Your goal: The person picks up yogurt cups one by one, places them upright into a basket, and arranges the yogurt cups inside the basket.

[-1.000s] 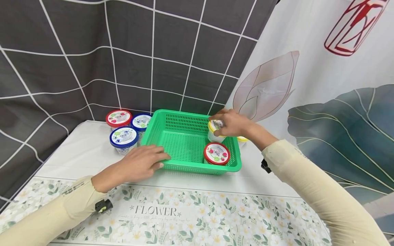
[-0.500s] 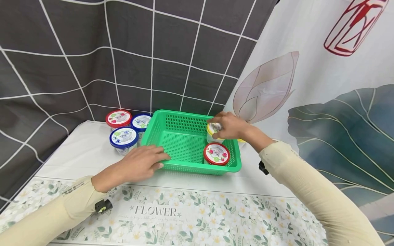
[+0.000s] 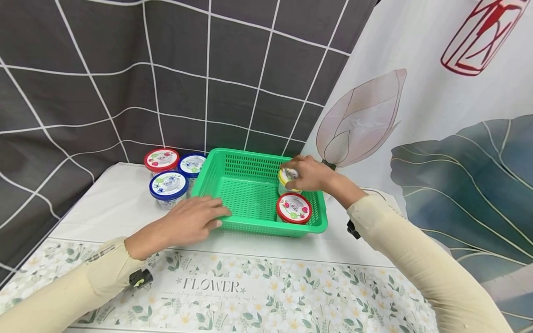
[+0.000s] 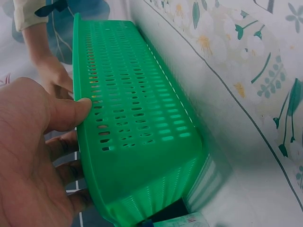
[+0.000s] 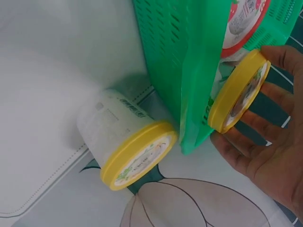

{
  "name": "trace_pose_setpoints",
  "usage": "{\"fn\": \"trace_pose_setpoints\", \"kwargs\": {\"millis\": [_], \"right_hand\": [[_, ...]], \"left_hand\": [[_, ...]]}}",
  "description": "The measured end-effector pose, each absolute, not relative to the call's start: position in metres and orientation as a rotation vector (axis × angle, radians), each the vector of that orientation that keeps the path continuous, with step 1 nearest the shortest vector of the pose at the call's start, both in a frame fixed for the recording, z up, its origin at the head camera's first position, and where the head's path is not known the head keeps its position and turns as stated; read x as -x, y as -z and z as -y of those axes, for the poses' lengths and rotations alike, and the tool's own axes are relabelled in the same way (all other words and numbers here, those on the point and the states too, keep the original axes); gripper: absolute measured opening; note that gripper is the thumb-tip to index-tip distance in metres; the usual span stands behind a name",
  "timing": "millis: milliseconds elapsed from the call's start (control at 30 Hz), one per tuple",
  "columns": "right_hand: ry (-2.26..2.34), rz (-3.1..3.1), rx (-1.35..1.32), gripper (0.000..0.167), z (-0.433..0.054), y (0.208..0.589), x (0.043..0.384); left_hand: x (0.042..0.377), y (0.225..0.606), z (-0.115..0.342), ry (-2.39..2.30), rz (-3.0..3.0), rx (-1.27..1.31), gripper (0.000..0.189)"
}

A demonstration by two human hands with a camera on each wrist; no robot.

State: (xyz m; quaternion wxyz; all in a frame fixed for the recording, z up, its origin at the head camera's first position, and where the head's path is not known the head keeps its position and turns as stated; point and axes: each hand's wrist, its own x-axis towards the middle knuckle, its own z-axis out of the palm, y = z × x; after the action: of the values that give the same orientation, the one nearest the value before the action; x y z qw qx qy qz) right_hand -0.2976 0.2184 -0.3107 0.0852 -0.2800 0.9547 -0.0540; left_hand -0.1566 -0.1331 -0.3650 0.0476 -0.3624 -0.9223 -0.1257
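The green plastic basket [image 3: 250, 194] stands on the table, its near left rim gripped by my left hand [image 3: 192, 221]. Seen from the left wrist, the thumb [image 4: 71, 113] presses outside the rim and the fingers reach over it. My right hand [image 3: 310, 175] holds a yellow-lidded tub [image 3: 287, 179] by its lid, at the back right inside the basket. In front of it sits a red-lidded tub [image 3: 294, 208]. From the right wrist, the fingers spread around the edge of the yellow lid [image 5: 239, 92]; the tub's body is mostly hidden by the basket wall.
Another yellow-lidded tub [image 5: 128, 137] stands just outside the basket's right wall. To the basket's left are a red-lidded tub [image 3: 161, 159] and two blue-lidded tubs, one nearer [image 3: 168, 186]. A floral mat [image 3: 266, 296] lies along the front; a dark grid curtain [image 3: 175, 92] hangs behind.
My right hand has moved slightly left and down with the yellow-lidded tub, which now sits lower in the basket, behind the red-lidded one. The left hand stays on the rim.
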Motion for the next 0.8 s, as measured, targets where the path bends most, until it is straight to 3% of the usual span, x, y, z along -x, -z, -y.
{"fn": "trace_pose_setpoints", "kwargs": {"millis": [800], "right_hand": [[0.122, -2.817, 0.788, 0.070, -0.2150, 0.3209, 0.3001]], "left_hand": [[0.1562, 0.3650, 0.1337, 0.381, 2.811, 1.100, 0.027]]}}
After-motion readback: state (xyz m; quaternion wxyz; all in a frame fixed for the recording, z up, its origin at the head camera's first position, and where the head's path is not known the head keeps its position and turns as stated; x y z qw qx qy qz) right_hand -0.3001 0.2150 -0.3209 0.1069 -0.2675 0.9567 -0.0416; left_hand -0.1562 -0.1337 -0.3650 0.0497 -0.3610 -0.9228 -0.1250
